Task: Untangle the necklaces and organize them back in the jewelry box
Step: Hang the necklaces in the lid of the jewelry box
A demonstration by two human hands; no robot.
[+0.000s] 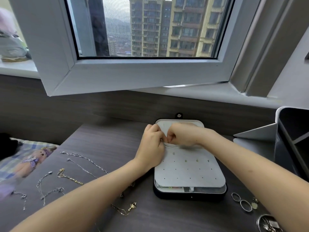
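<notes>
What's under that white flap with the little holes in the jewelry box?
Only a narrow strip shows at the jewelry box's near edge: grey lining and a few small colourful bits. The white flap covers everything else.

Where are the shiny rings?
In the head view, the rings lie on the desk at lower right, just right of the jewelry box, by its near corner.

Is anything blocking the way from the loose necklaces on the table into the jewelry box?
Yes: the white perforated panel lies flat over the dark jewelry box, covering the compartment beneath. The left hand and right hand sit curled at its upper edge.
</notes>
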